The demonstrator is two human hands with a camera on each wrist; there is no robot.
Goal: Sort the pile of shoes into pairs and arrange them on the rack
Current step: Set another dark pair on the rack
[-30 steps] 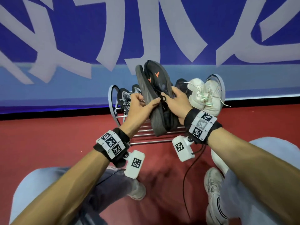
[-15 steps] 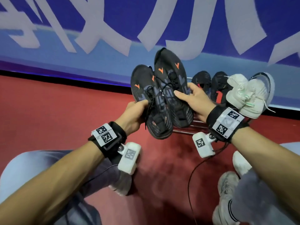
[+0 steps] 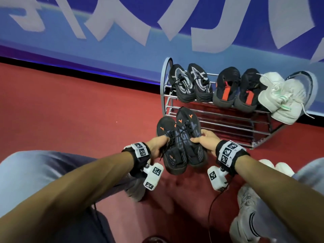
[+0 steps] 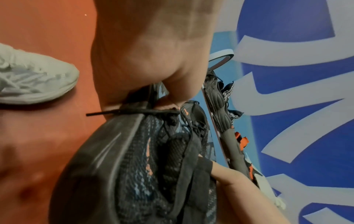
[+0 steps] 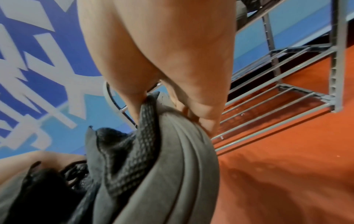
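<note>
Fingers (image 3: pixel 197 140) of both hands curled round 2 black shoes (image 3: pixel 182 141)

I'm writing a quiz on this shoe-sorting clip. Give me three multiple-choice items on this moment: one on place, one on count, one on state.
1. Where is the white pair?
A. top shelf, right end
B. floor
C. bottom shelf
2. How many pairs sit on the rack?
A. one
B. three
C. five
3. The black shoes with orange marks are:
A. on the floor
B. shelved
C. held by both hands

Key: A, it rests at the top shelf's right end; B, two dark pairs plus the white; C, left hand and right hand grip one each.
</note>
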